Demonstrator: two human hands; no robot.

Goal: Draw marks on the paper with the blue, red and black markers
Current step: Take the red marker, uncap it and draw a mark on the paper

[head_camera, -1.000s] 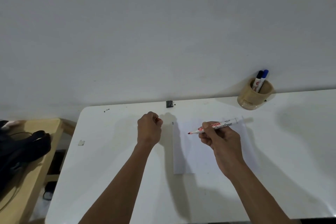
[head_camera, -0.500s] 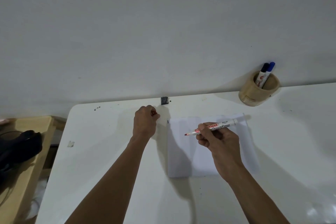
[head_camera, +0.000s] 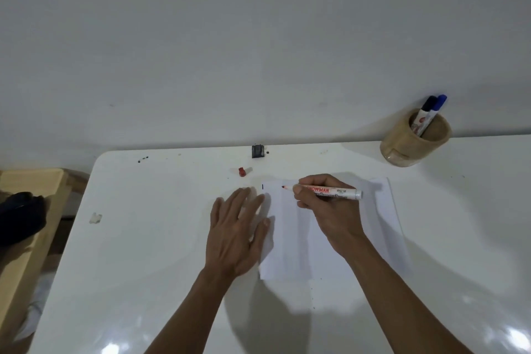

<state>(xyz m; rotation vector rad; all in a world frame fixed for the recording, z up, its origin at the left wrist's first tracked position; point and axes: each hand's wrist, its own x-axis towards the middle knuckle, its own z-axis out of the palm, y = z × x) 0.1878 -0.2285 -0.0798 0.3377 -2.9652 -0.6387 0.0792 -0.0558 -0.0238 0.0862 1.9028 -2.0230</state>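
left hand: spread flat, nothing held, pressed on the paper's left edge
right hand: closed round the red marker, tip at the paper's far-left corner
tip: paper's best kept pinned, stroke kept short
count: one red cap beyond the paper, two markers in the cup

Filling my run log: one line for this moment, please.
right hand: holds red marker | tip over paper | left hand: open

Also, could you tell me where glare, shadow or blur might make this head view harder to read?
Head view: glare patches shine on the white table along its near edge; the right hand and left hand cast soft shadows across the paper; the left hand's fingertips look motion-blurred; wide-angle distortion bows the table's far edge.
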